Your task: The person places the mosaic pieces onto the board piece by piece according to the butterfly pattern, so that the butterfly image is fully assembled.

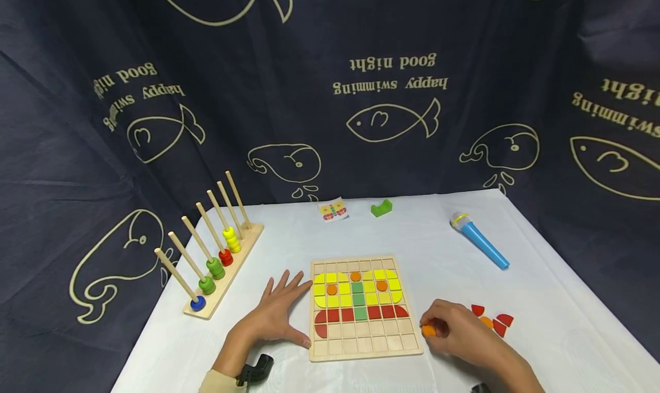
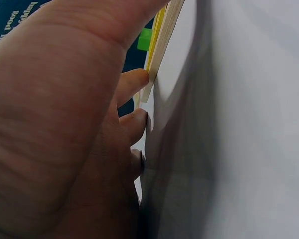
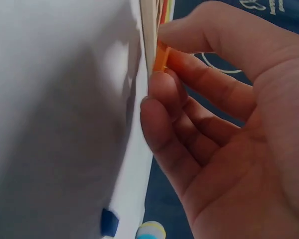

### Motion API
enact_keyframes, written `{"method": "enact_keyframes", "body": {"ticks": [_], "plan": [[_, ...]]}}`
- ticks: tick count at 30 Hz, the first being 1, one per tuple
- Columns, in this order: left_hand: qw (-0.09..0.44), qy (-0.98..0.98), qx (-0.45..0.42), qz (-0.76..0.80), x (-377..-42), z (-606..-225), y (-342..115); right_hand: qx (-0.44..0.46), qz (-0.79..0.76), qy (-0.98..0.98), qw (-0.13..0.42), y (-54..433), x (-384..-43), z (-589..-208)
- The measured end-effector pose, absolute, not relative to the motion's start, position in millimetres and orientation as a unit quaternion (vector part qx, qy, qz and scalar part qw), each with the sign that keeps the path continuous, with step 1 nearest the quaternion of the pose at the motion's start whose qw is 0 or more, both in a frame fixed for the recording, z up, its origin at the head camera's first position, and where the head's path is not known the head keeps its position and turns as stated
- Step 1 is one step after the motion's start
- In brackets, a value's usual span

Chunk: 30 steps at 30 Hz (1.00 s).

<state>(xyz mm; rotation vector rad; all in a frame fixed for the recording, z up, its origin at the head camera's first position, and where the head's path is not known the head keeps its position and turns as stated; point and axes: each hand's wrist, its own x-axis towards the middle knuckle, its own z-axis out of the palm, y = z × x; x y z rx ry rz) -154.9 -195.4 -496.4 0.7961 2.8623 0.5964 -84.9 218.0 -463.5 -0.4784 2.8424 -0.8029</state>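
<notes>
A wooden grid board (image 1: 378, 345) lies on the white table with yellow, red, green and orange pieces set in a butterfly pattern. My left hand (image 1: 278, 314) is spread flat beside it, index fingertip and thumb at the board's left edge; the left wrist view shows a finger touching that edge. By the lower right side of the board, my right hand (image 1: 454, 330) pinches an orange round piece (image 1: 428, 330) between thumb and fingers. The same orange piece (image 3: 162, 57) shows edge-on in the right wrist view. Loose red pieces (image 1: 499, 327) and an orange piece (image 1: 486, 322) lie right of that hand.
At the left stands a wooden peg rack (image 1: 227, 281) with coloured beads. Near the back edge are a small butterfly picture card (image 1: 333, 210) and a green block (image 1: 381, 208). A blue toy microphone (image 1: 482, 241) lies at the right. Behind hangs a dark printed curtain (image 1: 309, 95).
</notes>
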Motion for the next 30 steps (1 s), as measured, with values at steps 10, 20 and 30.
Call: {"method": "enact_keyframes", "body": {"ticks": [10, 20, 30], "plan": [[0.060, 0.942, 0.264, 0.196, -154.3, -496.4, -195.1, -0.206, -0.284, 0.935, 0.053, 187.1, -97.8, -456.9], [0.055, 0.941, 0.269, 0.198, -154.5, -493.0, -194.0, -0.284, -0.283, 0.915, 0.043, 147.7, -109.2, -456.3], [0.053, 0.942, 0.265, 0.197, -154.8, -494.5, -195.3, -0.350, -0.280, 0.894, 0.019, 106.7, -115.1, -460.2]]}}
